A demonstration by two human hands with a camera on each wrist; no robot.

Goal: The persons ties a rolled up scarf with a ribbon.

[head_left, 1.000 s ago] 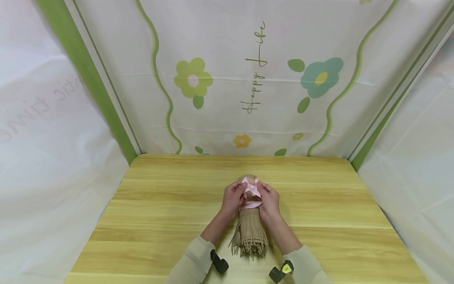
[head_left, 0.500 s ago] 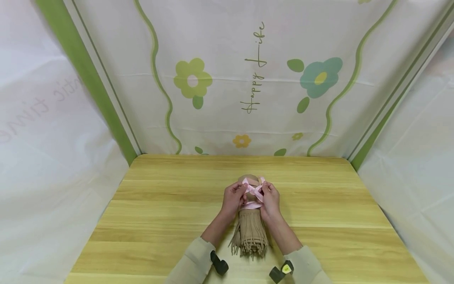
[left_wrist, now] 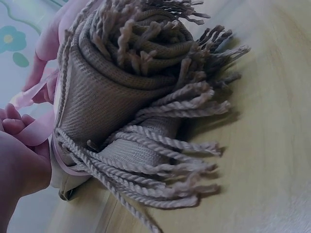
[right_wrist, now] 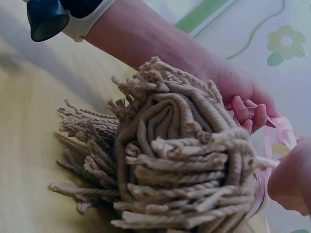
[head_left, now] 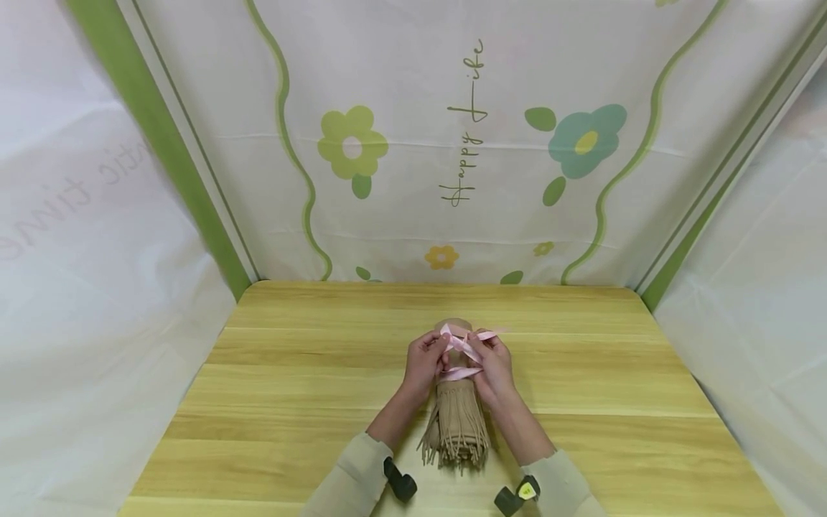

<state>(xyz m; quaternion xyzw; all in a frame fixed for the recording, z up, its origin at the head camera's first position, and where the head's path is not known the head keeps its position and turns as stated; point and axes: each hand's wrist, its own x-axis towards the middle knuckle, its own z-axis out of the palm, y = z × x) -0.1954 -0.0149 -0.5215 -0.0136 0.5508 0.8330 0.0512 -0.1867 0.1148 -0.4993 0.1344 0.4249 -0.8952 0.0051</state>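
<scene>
A rolled beige scarf [head_left: 460,416] with twisted fringe lies on the table, fringe end toward me. Pink ribbon [head_left: 457,345] goes around its middle and forms a loosely crossed knot on top. My left hand [head_left: 423,366] pinches the ribbon on the left of the knot between thumb and finger. On the other side, my right hand [head_left: 496,368] pinches it too, and a ribbon tail sticks out to the right past the fingers. In the left wrist view the scarf's fringe [left_wrist: 175,170] is close up. The right wrist view shows a ribbon loop [right_wrist: 285,131] between both hands.
The wooden table [head_left: 291,402] extends around the scarf on all sides. White printed curtains [head_left: 400,86] enclose it at the back and both sides. Black wrist cameras [head_left: 400,481] sit on both sleeves.
My right hand has shifted slightly right, drawing its ribbon part outward; a tail now points right instead of upward. The left hand has stayed in place, and so has the scarf.
</scene>
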